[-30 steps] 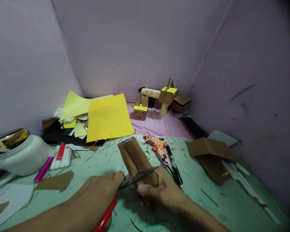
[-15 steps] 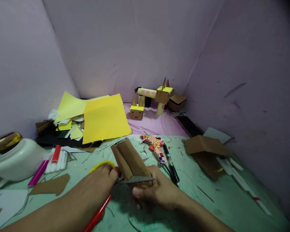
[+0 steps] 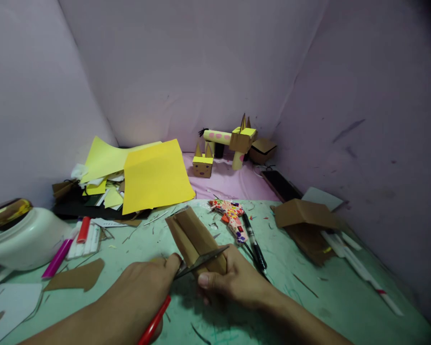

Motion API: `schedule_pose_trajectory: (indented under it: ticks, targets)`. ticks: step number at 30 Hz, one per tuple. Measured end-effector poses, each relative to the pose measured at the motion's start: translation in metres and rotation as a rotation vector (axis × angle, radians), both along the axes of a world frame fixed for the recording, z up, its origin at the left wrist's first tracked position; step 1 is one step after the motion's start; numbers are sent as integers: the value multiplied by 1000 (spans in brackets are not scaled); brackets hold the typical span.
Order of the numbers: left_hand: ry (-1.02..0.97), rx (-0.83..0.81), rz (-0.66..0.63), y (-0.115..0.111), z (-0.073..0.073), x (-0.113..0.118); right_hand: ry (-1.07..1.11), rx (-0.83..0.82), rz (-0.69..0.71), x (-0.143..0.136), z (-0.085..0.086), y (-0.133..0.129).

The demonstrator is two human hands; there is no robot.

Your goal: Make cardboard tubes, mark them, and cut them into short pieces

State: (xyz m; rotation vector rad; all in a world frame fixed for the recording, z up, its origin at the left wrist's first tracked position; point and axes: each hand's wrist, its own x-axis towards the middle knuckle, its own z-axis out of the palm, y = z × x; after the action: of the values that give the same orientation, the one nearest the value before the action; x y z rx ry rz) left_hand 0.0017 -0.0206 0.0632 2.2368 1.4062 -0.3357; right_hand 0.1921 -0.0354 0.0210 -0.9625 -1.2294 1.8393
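Observation:
In my left hand (image 3: pixel 143 292) is a pair of scissors (image 3: pixel 204 259), its red handle sticking out below the palm. One blade lies across a folded brown cardboard piece (image 3: pixel 193 235), close to its near end; the other blade is mostly hidden. My right hand (image 3: pixel 233 280) grips that cardboard by its near right end, thumb on the near side and fingers behind. Just beyond the right hand lie a flower-patterned glue gun (image 3: pixel 233 220) and a black pen (image 3: pixel 255 242).
Yellow sheets (image 3: pixel 154 177) cover paper scraps at the back left. Markers (image 3: pixel 86 237) and a white pot-like vessel (image 3: pixel 25 239) stand left. A cardboard animal figure (image 3: pixel 237 141) and a small box face (image 3: pixel 202 166) are at the back. Right are a phone (image 3: pixel 280 186) and a cardboard piece (image 3: pixel 305 214).
The scissor blade has tilted, its tip rising across the cardboard. My left hand has turned slightly and shifted right, and the yellow handle is now mostly hidden. The cardboard has barely moved.

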Motion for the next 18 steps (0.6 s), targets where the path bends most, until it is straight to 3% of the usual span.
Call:
schedule_pose_trajectory:
  ticks: [4, 8, 13, 18]
  targets:
    - [94, 14, -53, -3, 5, 2, -29, -8, -6, 0, 0, 0]
    - [57, -17, -50, -5, 11, 2, -24, -13, -18, 1, 0, 0]
    - [-32, -34, -34, -4, 9, -3, -48, -22, -24, -1, -1, -2]
    - [79, 21, 0, -7, 9, 1, -56, 43, -30, -5, -6, -5]
